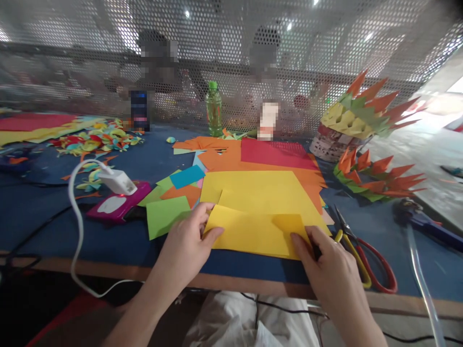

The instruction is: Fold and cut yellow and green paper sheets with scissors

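Note:
A folded sheet of yellow paper (253, 233) lies across the front of the table, held at both ends. My left hand (190, 236) pinches its left edge between thumb and fingers. At the right edge, my right hand (327, 253) grips it with the thumb on top. Behind it lies a larger yellow sheet (260, 185), over orange paper (224, 161) and a red sheet (277, 154). A green paper piece (166, 217) is beside my left hand. Scissors (361, 253) with red and yellow handles rest just right of my right hand.
A purple power strip (119, 205) with a white charger (117, 180) and cable sits left. Curled paper scraps (101, 137) lie behind it. A green bottle (214, 111) stands by the mesh panel (224, 58). Folded paper crafts (343, 125) and a glue gun (430, 226) are right.

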Demonstrator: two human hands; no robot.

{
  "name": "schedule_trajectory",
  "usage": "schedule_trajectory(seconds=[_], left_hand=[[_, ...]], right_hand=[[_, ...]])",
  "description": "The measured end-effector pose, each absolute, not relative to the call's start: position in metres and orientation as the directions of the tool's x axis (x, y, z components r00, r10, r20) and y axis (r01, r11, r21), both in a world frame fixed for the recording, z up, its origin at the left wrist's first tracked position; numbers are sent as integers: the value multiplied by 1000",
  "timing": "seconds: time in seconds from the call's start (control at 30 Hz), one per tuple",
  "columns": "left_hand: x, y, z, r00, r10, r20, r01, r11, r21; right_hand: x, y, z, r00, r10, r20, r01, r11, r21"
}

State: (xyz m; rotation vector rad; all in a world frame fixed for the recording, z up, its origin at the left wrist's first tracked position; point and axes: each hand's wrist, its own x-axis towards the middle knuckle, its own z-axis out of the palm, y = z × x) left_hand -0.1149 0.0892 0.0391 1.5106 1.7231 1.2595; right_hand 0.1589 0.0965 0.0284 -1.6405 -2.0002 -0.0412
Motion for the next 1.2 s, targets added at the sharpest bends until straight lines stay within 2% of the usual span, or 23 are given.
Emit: schedule_trajectory(seconds=[0.1, 0.3, 0.57, 0.83, 1.2], left_hand=[[-114, 89, 37, -236, 948, 214, 500, -71, 863], [-111, 85, 30, -135, 942, 307, 824, -66, 563], [-106, 83, 21, 5, 907, 420, 918, -171, 359], [-104, 84, 19, 52, 889, 456, 935, -204, 290], [-106, 80, 21, 51, 884, 465, 948, -190, 256]], right_hand=[[159, 94, 26, -123, 899, 420, 924, 258, -281], [157, 88, 18, -144, 887, 439, 930, 273, -246], [153, 87, 21, -146, 874, 463, 936, 274, -223], [157, 80, 19, -126, 872, 472, 921, 279, -271], [159, 81, 18, -170, 881, 442, 931, 290, -221]])
